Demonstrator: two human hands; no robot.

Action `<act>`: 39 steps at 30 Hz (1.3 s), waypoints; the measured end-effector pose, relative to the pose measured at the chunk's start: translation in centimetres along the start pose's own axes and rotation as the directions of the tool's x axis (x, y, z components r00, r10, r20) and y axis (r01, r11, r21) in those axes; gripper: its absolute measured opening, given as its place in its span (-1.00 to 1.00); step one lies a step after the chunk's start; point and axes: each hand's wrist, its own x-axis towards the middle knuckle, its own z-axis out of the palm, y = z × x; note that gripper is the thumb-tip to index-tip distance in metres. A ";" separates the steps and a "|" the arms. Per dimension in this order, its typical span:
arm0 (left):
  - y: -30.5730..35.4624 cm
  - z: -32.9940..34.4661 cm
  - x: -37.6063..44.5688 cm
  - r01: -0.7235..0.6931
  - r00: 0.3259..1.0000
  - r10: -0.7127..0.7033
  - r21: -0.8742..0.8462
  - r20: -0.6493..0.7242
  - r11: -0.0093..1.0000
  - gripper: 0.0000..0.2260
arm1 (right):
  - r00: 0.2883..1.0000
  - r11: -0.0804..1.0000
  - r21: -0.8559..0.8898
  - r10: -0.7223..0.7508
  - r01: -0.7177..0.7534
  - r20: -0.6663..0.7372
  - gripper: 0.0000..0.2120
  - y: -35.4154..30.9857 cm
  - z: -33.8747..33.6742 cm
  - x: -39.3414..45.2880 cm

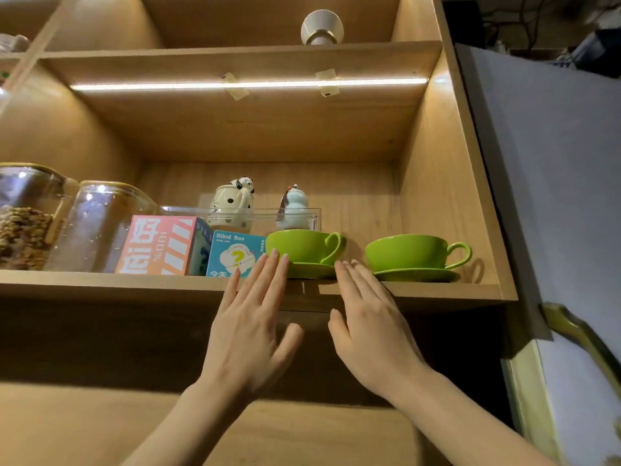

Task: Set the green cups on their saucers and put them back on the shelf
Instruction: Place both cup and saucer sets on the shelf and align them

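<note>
Two green cups stand on green saucers on the wooden shelf (100, 285). The left cup (304, 245) rests on its saucer (311, 270) near the shelf's front edge. The right cup (408, 251) sits on its saucer (418, 274) near the cabinet's right wall. Both handles point right. My left hand (250, 327) is raised flat with fingers spread, its fingertips at the left edge of the left saucer. My right hand (368, 327) is open too, fingertips by that saucer's right edge. Neither hand holds anything.
Left of the cups stand a blue "Blind Box" carton (232, 255), a pink box (158, 248) and two glass jars (90, 227). A clear tray (235, 213) behind holds a spotted ceramic figure and a pale blue one. A fridge door (554, 196) is on the right.
</note>
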 end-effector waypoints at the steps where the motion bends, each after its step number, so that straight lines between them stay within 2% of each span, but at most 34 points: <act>1: -0.1 0.1 0.0 -0.004 1.000 0.004 0.031 0.009 1.000 -0.36 | 1.000 1.000 -0.018 0.000 0.000 0.006 -0.42 0.0 0.2 0.1; 4: -0.4 0.5 0.2 -0.019 0.999 0.015 0.102 0.037 0.995 -0.36 | 0.999 0.997 -0.076 0.021 -0.018 0.035 -0.41 -0.1 0.7 0.6; 8: -0.9 1.0 0.1 -0.014 0.998 0.009 0.084 0.067 0.996 -0.34 | 0.994 0.993 -0.105 0.064 -0.055 0.090 -0.40 -0.3 0.8 1.3; 12: -0.7 0.8 0.0 -0.007 0.998 0.010 -0.051 0.060 0.999 -0.33 | 0.990 0.993 -0.094 0.076 -0.065 0.121 -0.40 -0.2 0.5 1.4; 14: -0.6 0.3 0.3 0.030 0.997 -0.019 -0.165 0.072 0.986 -0.32 | 0.990 0.995 -0.069 0.078 -0.070 0.116 -0.40 -0.3 0.3 1.4; 16: -0.8 0.0 0.7 0.076 0.996 -0.064 -0.211 0.066 0.975 -0.28 | 0.993 0.998 -0.011 0.061 -0.061 0.098 -0.42 -0.5 -0.1 1.3; 19: -0.9 -0.2 1.2 0.134 0.989 -0.123 -0.146 0.084 0.980 -0.24 | 0.995 1.000 0.011 -0.003 0.001 0.103 -0.42 -0.9 -0.4 1.1; 22: -0.6 -0.7 1.3 0.155 0.985 -0.142 -0.134 0.100 0.979 -0.24 | 0.992 1.000 -0.007 -0.006 0.007 0.130 -0.41 -0.7 -0.1 1.0; 26: -0.1 -1.5 1.5 0.116 0.989 -0.105 -0.106 0.103 0.988 -0.24 | 0.991 1.000 0.004 0.016 -0.017 0.133 -0.40 -0.6 0.0 1.1; 31: 1.5 -1.7 1.7 0.068 0.993 -0.054 -0.124 0.108 0.990 -0.25 | 0.985 0.997 -0.070 0.036 -0.025 0.171 -0.34 -0.4 -0.1 1.0; 39: 1.8 -1.4 1.4 0.073 0.992 -0.046 -0.253 0.114 0.965 -0.23 | 0.987 0.994 -0.080 0.086 -0.075 0.137 -0.35 -0.7 0.5 1.3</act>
